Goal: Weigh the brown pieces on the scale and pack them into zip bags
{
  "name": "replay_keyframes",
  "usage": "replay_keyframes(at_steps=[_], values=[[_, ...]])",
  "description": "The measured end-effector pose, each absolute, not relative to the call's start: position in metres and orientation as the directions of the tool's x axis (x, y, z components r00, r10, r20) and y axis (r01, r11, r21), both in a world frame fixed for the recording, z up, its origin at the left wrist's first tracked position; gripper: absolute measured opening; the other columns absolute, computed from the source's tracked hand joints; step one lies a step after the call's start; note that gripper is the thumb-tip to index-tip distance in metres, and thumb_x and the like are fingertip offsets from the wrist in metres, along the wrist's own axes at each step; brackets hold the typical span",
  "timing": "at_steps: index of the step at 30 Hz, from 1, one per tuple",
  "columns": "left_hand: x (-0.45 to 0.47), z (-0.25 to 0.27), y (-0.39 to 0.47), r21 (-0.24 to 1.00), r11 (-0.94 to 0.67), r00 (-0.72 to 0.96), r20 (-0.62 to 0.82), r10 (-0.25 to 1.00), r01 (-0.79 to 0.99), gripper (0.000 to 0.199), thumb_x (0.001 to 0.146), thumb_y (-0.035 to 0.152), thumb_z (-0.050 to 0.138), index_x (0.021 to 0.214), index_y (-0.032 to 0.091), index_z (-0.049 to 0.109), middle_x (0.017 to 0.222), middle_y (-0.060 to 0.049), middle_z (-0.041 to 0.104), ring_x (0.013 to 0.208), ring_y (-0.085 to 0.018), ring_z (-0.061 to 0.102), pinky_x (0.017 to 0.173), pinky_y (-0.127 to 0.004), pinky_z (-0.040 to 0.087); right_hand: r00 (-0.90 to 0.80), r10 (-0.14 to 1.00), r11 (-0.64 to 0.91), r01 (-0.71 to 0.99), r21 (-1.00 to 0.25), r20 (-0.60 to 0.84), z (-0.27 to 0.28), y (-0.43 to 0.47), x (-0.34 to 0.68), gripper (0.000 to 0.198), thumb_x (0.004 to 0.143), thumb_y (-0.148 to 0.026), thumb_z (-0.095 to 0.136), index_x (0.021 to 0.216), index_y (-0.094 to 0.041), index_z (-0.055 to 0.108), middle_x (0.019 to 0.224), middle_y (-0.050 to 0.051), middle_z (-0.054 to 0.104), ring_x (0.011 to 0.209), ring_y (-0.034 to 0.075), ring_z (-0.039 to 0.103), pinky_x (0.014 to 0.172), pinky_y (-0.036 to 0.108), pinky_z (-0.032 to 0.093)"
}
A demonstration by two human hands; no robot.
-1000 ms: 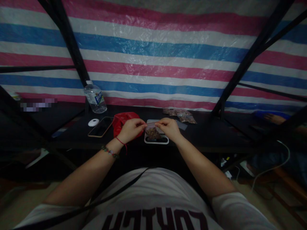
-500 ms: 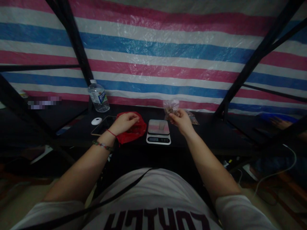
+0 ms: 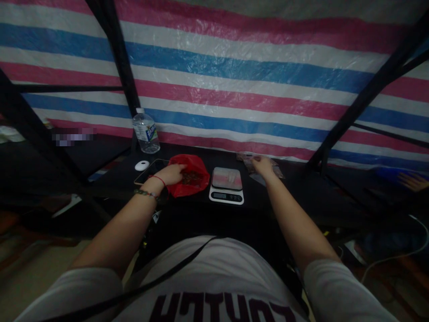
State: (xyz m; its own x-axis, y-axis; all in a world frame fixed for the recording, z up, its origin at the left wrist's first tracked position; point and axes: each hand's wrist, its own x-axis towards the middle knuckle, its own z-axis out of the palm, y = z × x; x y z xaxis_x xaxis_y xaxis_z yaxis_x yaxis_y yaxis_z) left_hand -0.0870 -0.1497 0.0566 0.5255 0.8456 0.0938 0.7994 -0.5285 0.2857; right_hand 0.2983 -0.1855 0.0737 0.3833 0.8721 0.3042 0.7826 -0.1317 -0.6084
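Observation:
My left hand (image 3: 172, 174) dips over the near-left rim of a red plastic bag (image 3: 200, 166); its fingers are curled together, and what they hold, if anything, is hidden. Small brown pieces (image 3: 191, 178) lie inside the bag's mouth. Right of it stands a white digital scale (image 3: 227, 197), with a small pale reflection or mark on its shiny plate. Behind and right of the scale, my right hand (image 3: 263, 165) pinches a small clear plastic bag (image 3: 246, 157) with brownish contents, low over other such bags (image 3: 277, 170) on the black table.
At the back left stands a large clear bottle (image 3: 146, 134). A white mouse-like oval (image 3: 142, 166) and a dark tablet or phone (image 3: 154, 167) lie left of the red bag. Black frame posts (image 3: 124, 67) flank the table. Another person's hand (image 3: 414, 181) shows at far right beside something blue.
My right hand has lowered the small clear bag from above the table to the other bags. My left hand has shifted toward the red bag's left side, leaving its contents more visible.

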Motion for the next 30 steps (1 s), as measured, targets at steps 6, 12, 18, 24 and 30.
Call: replay_keyframes(at_steps=[6, 12, 18, 24, 30], values=[[-0.078, 0.064, -0.154, 0.377, -0.672, 0.542, 0.400, 0.739, 0.637, 0.073, 0.075, 0.009, 0.038, 0.147, 0.010, 0.024, 0.150, -0.010, 0.035, 0.136, -0.019, 0.036, 0.114, -0.033, 0.027, -0.064, 0.831, 0.422, 0.720, -0.551, 0.553, 0.090, -0.210, 0.205, 0.024, 0.085, -0.027, 0.051, 0.093, -0.015, 0.070, 0.090, 0.007, 0.071, 0.084, 0.018, 0.064, 0.079, 0.028, 0.048], [-0.092, 0.085, -0.160, 0.359, -0.656, 0.468, 0.484, 0.739, 0.665, 0.050, 0.075, 0.013, 0.037, 0.119, 0.015, 0.061, 0.123, -0.006, 0.063, 0.115, -0.020, 0.056, 0.104, -0.034, 0.041, -0.566, 0.775, 0.618, 0.586, -0.524, 0.281, 0.083, -0.219, 0.112, 0.040, 0.082, -0.006, 0.042, 0.110, -0.018, 0.068, 0.110, 0.005, 0.070, 0.099, 0.015, 0.064, 0.091, 0.026, 0.045], [-0.126, 0.085, -0.147, 0.299, -0.235, 0.225, 0.067, 0.972, 0.925, 0.024, 0.074, 0.027, 0.052, 0.084, 0.017, 0.070, 0.085, -0.008, 0.071, 0.085, -0.024, 0.066, 0.081, -0.030, 0.050, -0.572, 0.820, 0.525, 0.759, -0.385, -0.009, 0.060, -0.175, 0.086, 0.038, 0.078, -0.004, 0.048, 0.109, -0.015, 0.068, 0.112, 0.010, 0.069, 0.102, 0.021, 0.064, 0.090, 0.028, 0.046], [-0.124, 0.056, -0.132, 0.400, -0.022, -0.049, 0.165, 0.985, 0.916, 0.062, 0.069, 0.048, 0.063, 0.117, 0.011, 0.056, 0.119, -0.020, 0.059, 0.105, -0.029, 0.061, 0.087, -0.033, 0.048, -0.471, 0.865, 0.497, 0.752, -0.433, 0.175, 0.052, -0.149, 0.082, 0.060, 0.079, -0.001, 0.043, 0.138, -0.015, 0.043, 0.139, 0.011, 0.050, 0.125, 0.019, 0.049, 0.105, 0.032, 0.038], [-0.117, 0.054, -0.133, 0.479, -0.136, 0.107, 0.088, 0.990, 0.867, 0.053, 0.067, 0.025, 0.065, 0.118, 0.013, 0.056, 0.108, -0.017, 0.067, 0.100, -0.029, 0.064, 0.084, -0.033, 0.049, -0.424, 0.881, 0.472, 0.764, -0.439, 0.209, 0.046, -0.149, 0.083, 0.071, 0.075, 0.000, 0.046, 0.144, -0.007, 0.031, 0.150, 0.017, 0.031, 0.140, 0.021, 0.027, 0.116, 0.033, 0.023]])
